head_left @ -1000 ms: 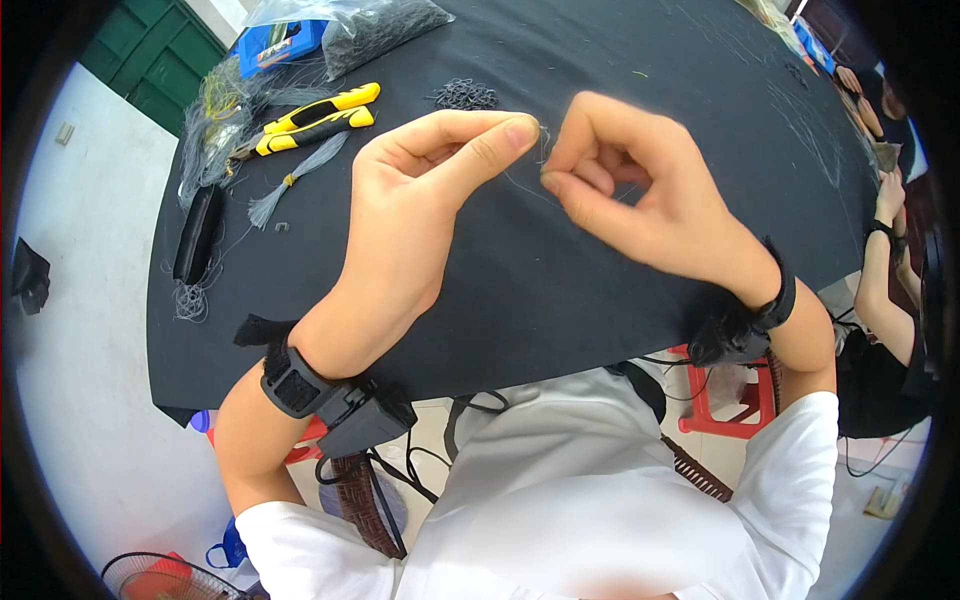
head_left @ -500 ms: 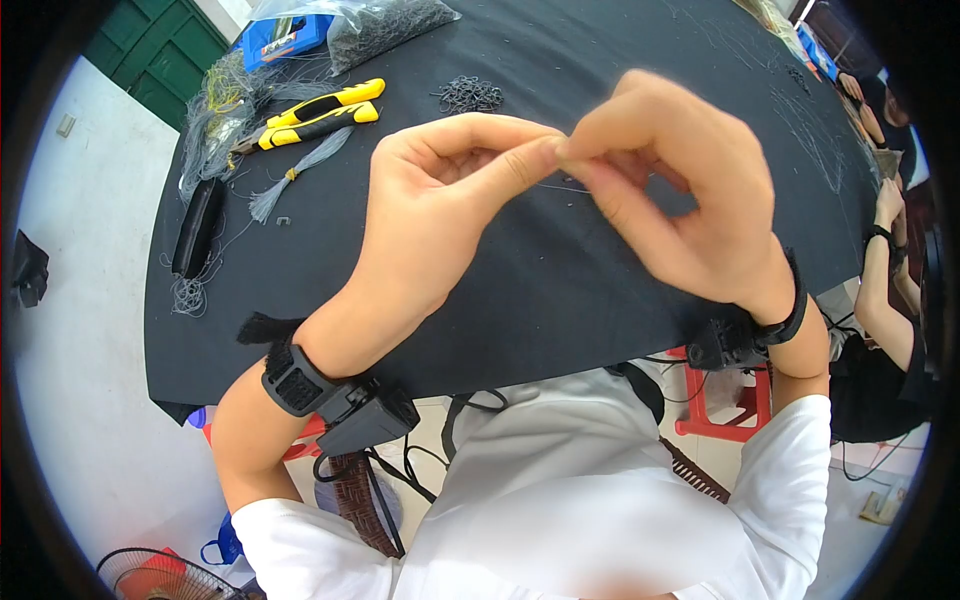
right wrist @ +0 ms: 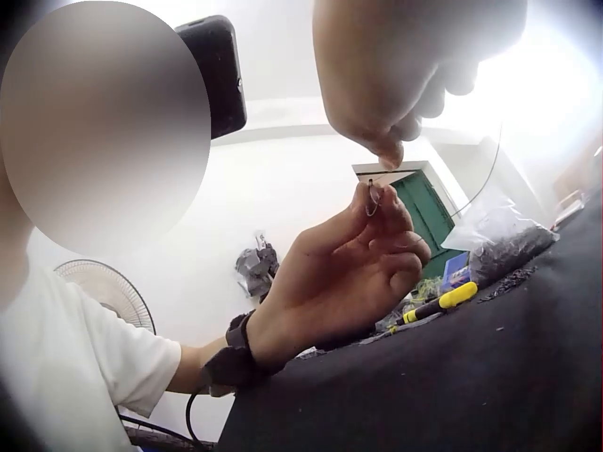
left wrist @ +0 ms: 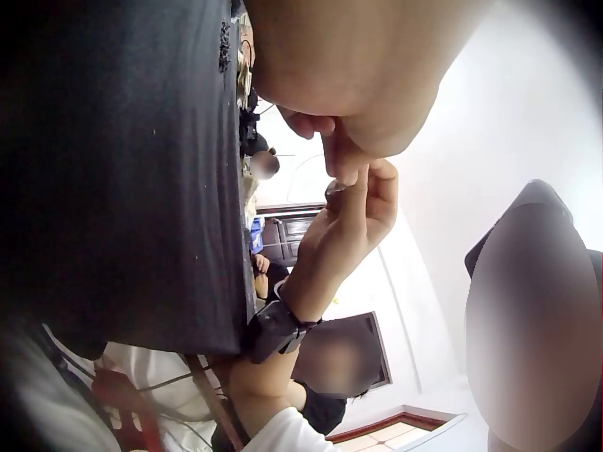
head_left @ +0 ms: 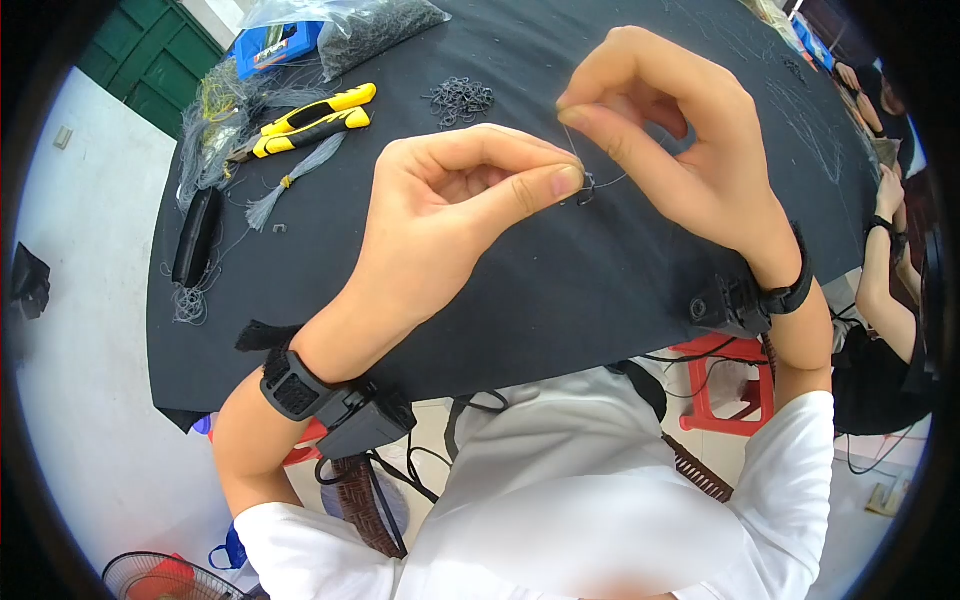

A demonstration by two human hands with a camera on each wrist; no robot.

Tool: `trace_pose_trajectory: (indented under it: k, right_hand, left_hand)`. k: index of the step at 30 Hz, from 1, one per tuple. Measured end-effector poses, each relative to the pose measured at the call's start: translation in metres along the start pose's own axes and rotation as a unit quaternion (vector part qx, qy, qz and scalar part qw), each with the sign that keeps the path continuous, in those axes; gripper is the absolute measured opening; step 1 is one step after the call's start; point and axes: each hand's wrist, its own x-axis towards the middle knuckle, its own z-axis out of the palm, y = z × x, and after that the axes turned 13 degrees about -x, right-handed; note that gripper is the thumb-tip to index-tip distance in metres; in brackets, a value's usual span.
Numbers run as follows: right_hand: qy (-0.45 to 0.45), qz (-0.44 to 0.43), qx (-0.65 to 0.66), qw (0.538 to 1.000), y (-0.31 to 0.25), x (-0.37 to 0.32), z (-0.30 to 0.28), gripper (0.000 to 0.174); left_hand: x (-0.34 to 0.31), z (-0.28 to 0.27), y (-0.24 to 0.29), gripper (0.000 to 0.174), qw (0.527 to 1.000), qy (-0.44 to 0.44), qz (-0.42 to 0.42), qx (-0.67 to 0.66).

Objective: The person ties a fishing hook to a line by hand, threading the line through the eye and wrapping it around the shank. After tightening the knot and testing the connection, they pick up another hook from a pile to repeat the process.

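My left hand pinches a small dark fish hook between thumb and index finger; its curved bend pokes out past the fingertips in the right wrist view. From there a thin clear fishing line runs up to my right hand, whose thumb and index finger pinch it. A loose length of line also trails to the right of the hook. Both hands are held over the black-covered table, the right one higher and farther back. Behind them lies a pile of small dark hooks.
Yellow-and-black pliers lie at the left by a tied bundle of line, a black roll and tangled line. A clear bag and blue box stand behind. Another person's arms are at the right.
The hands came together at the fingertips, then parted: my right hand moved up and away, drawing line from the left fingertips. My left hand moved slightly right and down.
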Motion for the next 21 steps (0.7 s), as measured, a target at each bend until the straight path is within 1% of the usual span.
trace_pose_trajectory:
  k: [4,7,10,13,16,19,21]
  right_hand:
    - [-0.005,0.038,0.039,0.998,0.005,-0.003,0.004,0.004]
    - [-0.024,0.041,0.012,0.999,0.005,-0.003,0.002,0.004]
    - [-0.032,0.047,0.016,0.998,0.005,-0.003,0.002,0.004]
    - [-0.014,0.033,0.050,0.998,0.012,-0.007,0.008,0.004]
    - [-0.031,0.041,0.054,0.997,0.012,-0.009,0.008,0.004]
    - [-0.047,0.039,0.084,0.995,0.011,-0.009,0.009,0.004]
    - [-0.058,0.057,0.117,0.990,0.011,-0.011,0.011,0.005]
  left_hand:
    - [0.001,-0.001,-0.001,0.008,1.000,-0.004,0.013,-0.007]
    - [0.001,-0.002,-0.002,0.008,1.000,-0.005,0.023,-0.011]
    - [0.001,-0.003,-0.002,0.008,1.000,-0.005,0.028,-0.014]
    - [0.001,-0.002,-0.001,0.010,0.999,0.000,0.032,-0.019]
    - [0.000,-0.002,0.002,0.011,0.999,0.013,0.035,-0.012]
    - [-0.001,-0.001,0.004,0.012,0.999,0.025,0.043,-0.012]
    - [-0.002,0.000,0.004,0.013,0.998,0.030,0.049,-0.011]
